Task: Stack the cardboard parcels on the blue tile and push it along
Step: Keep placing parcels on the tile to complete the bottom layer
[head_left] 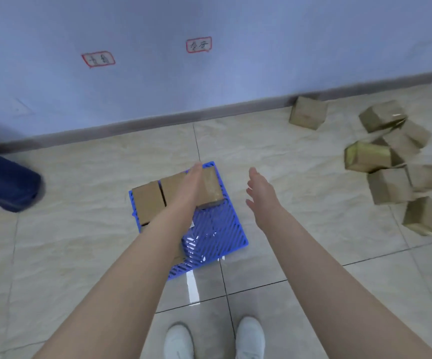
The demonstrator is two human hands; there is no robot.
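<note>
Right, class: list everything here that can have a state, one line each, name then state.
Blue tile: flat on the floor, near part bare.
Parcels on tile: side by side, one layer.
Left hand: open, fingers straight, over those parcels.
Right hand: open, in the air, holding nothing.
Loose parcels: heaped on the floor, unstacked.
Single parcel: on the floor by the wall, apart.

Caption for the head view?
The left hand lies over a parcel on the blue tile; the right hand hangs open beside; loose parcels at right.
</note>
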